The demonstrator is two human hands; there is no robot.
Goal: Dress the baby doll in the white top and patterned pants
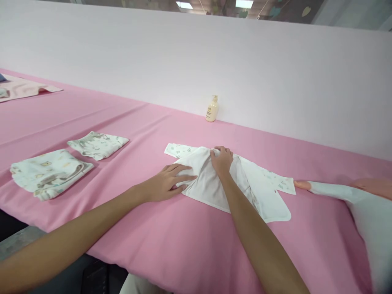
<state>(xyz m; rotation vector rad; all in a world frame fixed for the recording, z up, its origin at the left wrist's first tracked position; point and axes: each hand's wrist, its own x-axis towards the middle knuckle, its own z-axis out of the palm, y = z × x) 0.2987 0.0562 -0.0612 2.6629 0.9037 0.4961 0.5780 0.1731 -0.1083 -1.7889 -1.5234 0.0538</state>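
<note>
A white baby shirt point(266, 192) lies spread on the pink cloth in front of me, its printed sleeves stretched out to both sides. My left hand point(171, 181) rests on the left part of the shirt with its fingers apart. At the upper middle, near the neckline, my right hand point(222, 160) has its fingers bent and closed on the shirt's fabric. Creases run through the cloth between my two hands. The right forearm hides some of the lower part of the shirt.
Two folded, printed baby garments lie on the left, one nearer point(50, 169) and one farther point(99, 143). A cream pump bottle point(212, 109) stands by the white wall. A peach-tipped, white-sleeved limb point(327, 190), perhaps a doll's, reaches the shirt's right cuff. Pink fabric point(33, 86) lies far left.
</note>
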